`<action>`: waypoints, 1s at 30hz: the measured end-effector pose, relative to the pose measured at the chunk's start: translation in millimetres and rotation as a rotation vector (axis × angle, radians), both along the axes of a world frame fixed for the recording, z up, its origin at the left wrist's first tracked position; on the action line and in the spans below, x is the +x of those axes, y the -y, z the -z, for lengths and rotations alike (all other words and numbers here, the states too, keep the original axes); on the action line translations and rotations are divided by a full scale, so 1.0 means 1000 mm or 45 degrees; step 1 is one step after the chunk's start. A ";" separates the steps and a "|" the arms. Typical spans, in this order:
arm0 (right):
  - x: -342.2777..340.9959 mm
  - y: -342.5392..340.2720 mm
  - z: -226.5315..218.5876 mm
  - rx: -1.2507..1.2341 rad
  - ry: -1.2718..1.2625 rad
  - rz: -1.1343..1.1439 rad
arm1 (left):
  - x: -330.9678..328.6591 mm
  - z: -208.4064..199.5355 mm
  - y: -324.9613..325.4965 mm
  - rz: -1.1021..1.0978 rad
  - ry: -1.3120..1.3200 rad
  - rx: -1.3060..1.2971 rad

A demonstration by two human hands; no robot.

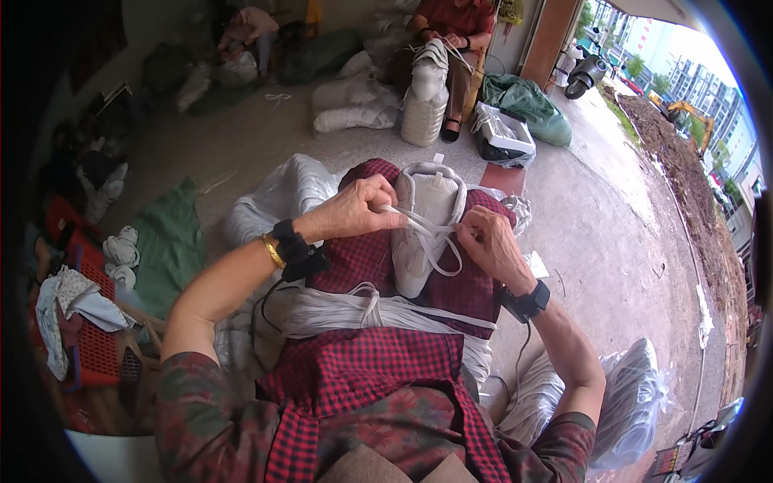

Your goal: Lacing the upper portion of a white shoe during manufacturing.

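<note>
Pinched between the fingers of the left hand [354, 211] was a white lace [411, 219], pulled taut across a white shoe [427, 225]. The right hand [487, 241] gripped the same lace at the shoe's other side, fingertips closed on it. A loop of lace hung down over the shoe's side, between the hands. The shoe lay on the person's lap, on a red checked cloth [362, 362], toe toward the body and opening away. A bundle of laces [354, 310] lay across the lap just below the shoe. Each wrist wore a black band, the left one also a gold bangle [272, 251]. To the left stood a red crate [93, 338] with rags on it. Farther off, another person [451, 24] sat with a stack of white shoes [425, 97] and a box [503, 133] beside them.
</note>
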State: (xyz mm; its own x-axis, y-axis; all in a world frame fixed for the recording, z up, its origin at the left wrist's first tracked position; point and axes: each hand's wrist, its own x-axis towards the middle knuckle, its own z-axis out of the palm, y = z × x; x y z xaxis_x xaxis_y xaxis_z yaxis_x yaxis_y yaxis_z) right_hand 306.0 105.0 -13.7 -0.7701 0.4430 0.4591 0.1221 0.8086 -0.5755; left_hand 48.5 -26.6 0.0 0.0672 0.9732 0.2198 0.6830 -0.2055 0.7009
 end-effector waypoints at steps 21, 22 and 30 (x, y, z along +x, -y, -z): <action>0.021 0.027 -0.016 0.263 0.079 -0.126 | 0.010 0.030 0.007 -0.141 0.016 0.219; 0.015 0.045 -0.013 0.219 0.190 -0.130 | 0.013 0.029 0.006 -0.140 0.011 0.224; 0.018 0.054 -0.029 -0.109 0.488 -0.192 | 0.005 0.040 0.007 -0.093 0.013 0.296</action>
State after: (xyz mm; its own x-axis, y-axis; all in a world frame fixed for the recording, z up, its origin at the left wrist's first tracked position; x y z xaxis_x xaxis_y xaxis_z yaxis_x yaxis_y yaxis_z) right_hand 324.3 51.5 14.8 -0.9372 0.3362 0.0929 0.2243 0.7849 -0.5777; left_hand 53.5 -33.5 -39.9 -0.0052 0.8985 0.4390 0.6951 -0.3124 0.6475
